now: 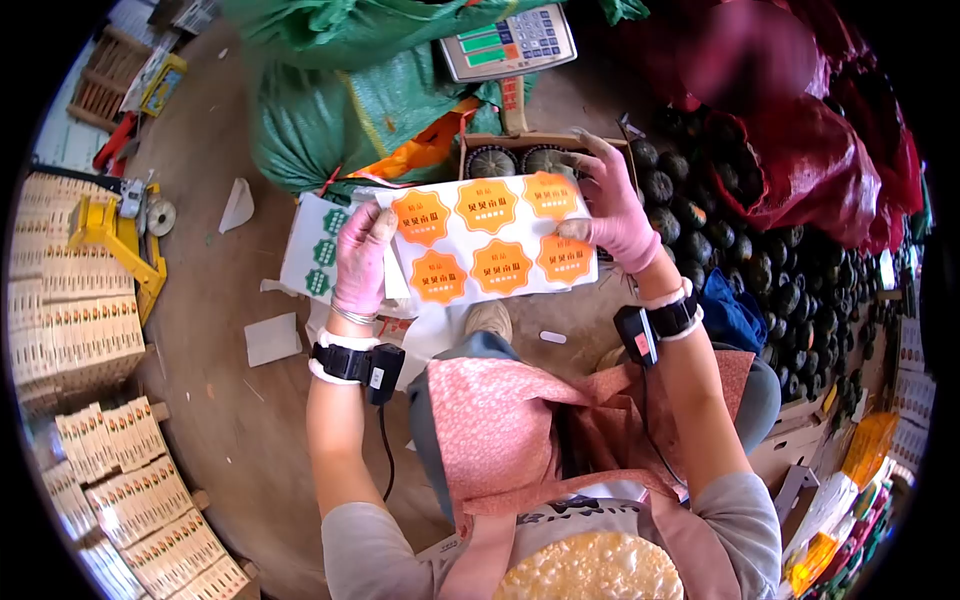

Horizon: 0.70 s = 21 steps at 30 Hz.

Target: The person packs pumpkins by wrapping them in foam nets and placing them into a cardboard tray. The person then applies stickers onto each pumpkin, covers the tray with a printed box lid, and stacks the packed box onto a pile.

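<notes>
A white sheet of orange scalloped stickers [487, 240], printed with Chinese characters, is held up in front of me. My left hand [362, 262], in a pinkish glove with worn fingertips, pinches its left edge between thumb and fingers. At the sheet's right end is my right hand [618, 212], gloved the same way. Its fingers are spread and raised, and its thumb lies over the stickers on that side. Just beyond the sheet, an open cardboard box [550, 138] contains dark green ribbed squashes [492, 160], partly hidden by the sheet.
A digital scale [510, 42] stands behind the box, beside green woven sacks [310, 120]. Many squashes [745, 270] and red mesh sacks [830, 150] lie to the right. Green stickers [322, 250] sit left of me. Stacked cartons [75, 290] and a yellow tape dispenser [115, 235] are farther left.
</notes>
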Available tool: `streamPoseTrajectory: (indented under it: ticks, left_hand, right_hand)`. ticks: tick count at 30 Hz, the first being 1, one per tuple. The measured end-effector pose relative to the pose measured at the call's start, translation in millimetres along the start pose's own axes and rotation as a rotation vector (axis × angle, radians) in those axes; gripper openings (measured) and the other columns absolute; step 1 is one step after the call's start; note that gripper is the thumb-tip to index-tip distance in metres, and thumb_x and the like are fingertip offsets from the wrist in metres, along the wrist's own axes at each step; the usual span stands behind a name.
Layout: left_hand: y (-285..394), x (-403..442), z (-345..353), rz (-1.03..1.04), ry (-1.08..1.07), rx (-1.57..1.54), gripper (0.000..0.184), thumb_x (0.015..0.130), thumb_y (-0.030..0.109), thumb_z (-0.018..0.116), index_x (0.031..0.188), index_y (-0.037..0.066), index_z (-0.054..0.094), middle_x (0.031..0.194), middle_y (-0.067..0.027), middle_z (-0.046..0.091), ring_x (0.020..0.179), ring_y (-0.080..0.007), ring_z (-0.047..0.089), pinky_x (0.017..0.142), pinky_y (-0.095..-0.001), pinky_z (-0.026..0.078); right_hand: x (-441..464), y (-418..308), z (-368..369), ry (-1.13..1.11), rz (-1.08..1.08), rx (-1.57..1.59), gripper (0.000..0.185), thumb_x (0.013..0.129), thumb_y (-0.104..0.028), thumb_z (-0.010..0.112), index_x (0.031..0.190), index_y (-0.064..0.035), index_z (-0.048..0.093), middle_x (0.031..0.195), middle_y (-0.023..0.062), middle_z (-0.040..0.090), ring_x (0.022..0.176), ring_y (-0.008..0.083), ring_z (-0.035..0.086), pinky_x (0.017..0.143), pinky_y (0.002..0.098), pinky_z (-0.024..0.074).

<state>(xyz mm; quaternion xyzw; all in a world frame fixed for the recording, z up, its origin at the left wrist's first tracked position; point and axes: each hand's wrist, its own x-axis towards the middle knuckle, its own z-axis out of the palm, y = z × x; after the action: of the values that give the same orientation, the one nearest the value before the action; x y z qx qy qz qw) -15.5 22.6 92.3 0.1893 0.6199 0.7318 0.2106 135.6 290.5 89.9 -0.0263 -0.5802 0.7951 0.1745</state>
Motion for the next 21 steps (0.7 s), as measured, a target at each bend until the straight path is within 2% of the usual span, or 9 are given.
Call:
streamPoseTrajectory:
  ticks: [3,4,7,8,11,13,15,18,21]
  left_hand:
    - [-33,14,5,-0.094,-0.080,-0.096,0.011,0.090,0.019,0.062,0.090,0.007,0.062,0.081,0.0072,0.057,0.076,-0.0022,0.047,0.073,-0.0194,0.041]
    - [-42,19,7,-0.103,-0.075,-0.068,0.012,0.090,0.018,0.062,0.091,0.006,0.062,0.083,0.0066,0.059,0.077,-0.0020,0.048,0.073,-0.0191,0.041]
    - [-66,26,16,-0.170,-0.064,-0.053,0.015,0.091,0.018,0.061,0.097,0.004,0.063,0.087,0.0051,0.061,0.080,-0.0029,0.050,0.075,-0.0202,0.043]
    - [-80,28,16,-0.168,-0.054,-0.055,0.023,0.090,0.021,0.062,0.104,0.002,0.062,0.094,0.0018,0.064,0.085,-0.0055,0.056,0.079,-0.0223,0.046]
    - [-97,24,15,-0.328,-0.171,-0.130,0.030,0.087,0.021,0.066,0.109,0.001,0.060,0.100,-0.0016,0.066,0.088,-0.0087,0.059,0.082,-0.0245,0.048]
    - [-116,17,12,-0.347,-0.240,-0.079,0.028,0.083,0.016,0.070,0.106,0.001,0.064,0.099,-0.0032,0.067,0.088,-0.0103,0.061,0.083,-0.0264,0.049]
    - [-130,9,16,-0.440,-0.215,-0.148,0.024,0.085,0.015,0.069,0.104,0.002,0.065,0.097,-0.0030,0.068,0.087,-0.0101,0.061,0.083,-0.0263,0.049]
    - [-137,7,23,-0.520,-0.104,-0.216,0.021,0.087,0.012,0.066,0.105,0.001,0.065,0.096,-0.0037,0.068,0.085,-0.0101,0.062,0.080,-0.0260,0.050]
    - [-136,10,17,-0.530,-0.051,-0.176,0.021,0.088,0.011,0.064,0.106,0.001,0.064,0.096,-0.0043,0.068,0.085,-0.0097,0.062,0.078,-0.0257,0.051]
  right_hand:
    - [5,24,-33,-0.075,0.211,-0.113,0.087,0.061,-0.004,0.085,0.133,-0.0074,0.036,0.126,0.0135,0.049,0.113,0.0192,0.050,0.092,0.0331,0.0484]
    - [3,28,-35,-0.066,0.223,-0.024,0.071,0.067,0.001,0.079,0.127,-0.0049,0.041,0.115,0.0101,0.056,0.106,0.0158,0.055,0.088,0.0304,0.0496]
    - [-2,29,-40,0.052,0.429,-0.047,0.056,0.071,0.003,0.075,0.119,-0.0022,0.047,0.102,0.0048,0.062,0.095,0.0128,0.059,0.085,0.0279,0.0503]
    - [-5,33,-41,0.064,0.428,-0.080,0.047,0.074,0.002,0.073,0.114,-0.0004,0.050,0.098,0.0028,0.063,0.089,0.0109,0.060,0.082,0.0263,0.0506]
    - [-14,43,-45,0.087,0.468,-0.101,0.043,0.076,0.001,0.072,0.114,-0.0008,0.050,0.098,0.0033,0.062,0.091,0.0102,0.060,0.080,0.0264,0.0507]
    - [-23,49,-48,0.060,0.432,-0.135,0.034,0.082,-0.002,0.066,0.114,-0.0014,0.053,0.100,0.0037,0.062,0.092,0.0103,0.059,0.081,0.0253,0.0503]
    - [-27,48,-53,-0.015,0.314,-0.523,0.027,0.082,-0.003,0.065,0.109,-0.0039,0.060,0.100,0.0048,0.062,0.088,0.0133,0.060,0.077,0.0272,0.0504]
    - [-17,60,-63,-0.185,-0.184,-1.171,0.013,0.082,-0.009,0.067,0.094,-0.0064,0.067,0.100,0.0067,0.061,0.084,0.0189,0.059,0.076,0.0315,0.0487]
    - [13,54,-61,-0.275,-0.230,-0.969,0.008,0.081,-0.015,0.069,0.082,-0.0066,0.070,0.101,0.0087,0.061,0.083,0.0228,0.057,0.077,0.0351,0.0465]
